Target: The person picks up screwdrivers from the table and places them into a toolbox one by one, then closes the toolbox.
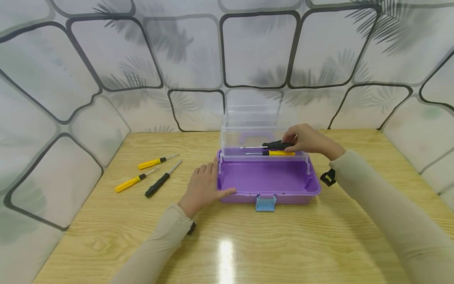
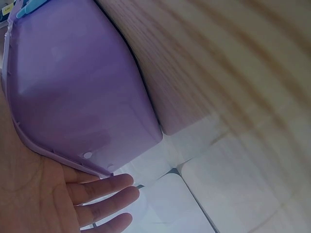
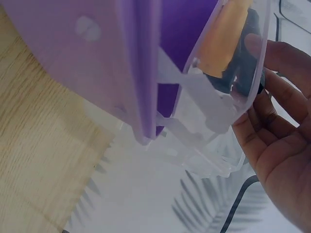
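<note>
Pinching the black screwdriver (image 1: 273, 145) by its handle in the right grip (image 1: 308, 139), at the clear tray (image 1: 244, 158) and just beside the yellow screwdriver (image 1: 279, 153); resting the left grip (image 1: 203, 184), fingers extended, against the near-side end of the purple box (image 1: 266, 177). For tidy placement, best to align the black screwdriver parallel to the yellow screwdriver, lower gently, loosen the pinch only once supported, and brace the box without pushing sideways.

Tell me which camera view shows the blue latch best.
The head view: the blue latch shows whole and unblocked on the front of the purple box. The left wrist view catches only a piece, cut off at the top edge; the right wrist view shows none of it.
</note>
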The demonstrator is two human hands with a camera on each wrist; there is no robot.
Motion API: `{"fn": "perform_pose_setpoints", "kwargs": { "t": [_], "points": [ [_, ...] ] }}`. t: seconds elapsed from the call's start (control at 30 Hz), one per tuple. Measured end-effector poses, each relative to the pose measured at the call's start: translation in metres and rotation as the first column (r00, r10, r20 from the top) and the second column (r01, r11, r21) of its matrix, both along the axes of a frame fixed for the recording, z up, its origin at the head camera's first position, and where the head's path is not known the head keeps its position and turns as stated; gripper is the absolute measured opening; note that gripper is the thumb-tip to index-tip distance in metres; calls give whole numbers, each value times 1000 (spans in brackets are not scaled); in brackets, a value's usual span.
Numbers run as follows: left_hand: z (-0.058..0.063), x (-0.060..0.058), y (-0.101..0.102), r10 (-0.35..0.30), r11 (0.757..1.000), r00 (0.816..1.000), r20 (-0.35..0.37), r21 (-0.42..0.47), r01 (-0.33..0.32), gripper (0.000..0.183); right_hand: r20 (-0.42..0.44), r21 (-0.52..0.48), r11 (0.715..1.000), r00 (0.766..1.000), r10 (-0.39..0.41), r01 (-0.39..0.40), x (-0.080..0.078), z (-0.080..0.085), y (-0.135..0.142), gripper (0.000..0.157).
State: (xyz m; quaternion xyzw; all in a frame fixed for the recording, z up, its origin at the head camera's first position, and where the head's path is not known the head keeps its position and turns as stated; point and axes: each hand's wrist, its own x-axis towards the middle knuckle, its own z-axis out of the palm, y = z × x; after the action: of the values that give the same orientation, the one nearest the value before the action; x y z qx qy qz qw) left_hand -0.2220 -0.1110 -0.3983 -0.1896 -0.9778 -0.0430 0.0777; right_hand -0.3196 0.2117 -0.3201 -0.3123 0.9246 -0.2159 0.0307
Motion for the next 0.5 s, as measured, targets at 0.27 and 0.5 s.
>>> {"fn": "perform_pose_setpoints", "kwargs": {
  "t": [0.27, 0.5],
  "points": [
    [1, 0, 0, 1, 1000, 1000, 6, -1, -1, 113, 5, 2, 1000, 1000, -17, 17, -3, 0, -1, 15],
    [3, 1, 0, 1, 1000, 1000, 14, 1, -1, 112, -5, 13, 1000, 1000, -16, 17, -4, -1, -1, 14]
  ]
}}
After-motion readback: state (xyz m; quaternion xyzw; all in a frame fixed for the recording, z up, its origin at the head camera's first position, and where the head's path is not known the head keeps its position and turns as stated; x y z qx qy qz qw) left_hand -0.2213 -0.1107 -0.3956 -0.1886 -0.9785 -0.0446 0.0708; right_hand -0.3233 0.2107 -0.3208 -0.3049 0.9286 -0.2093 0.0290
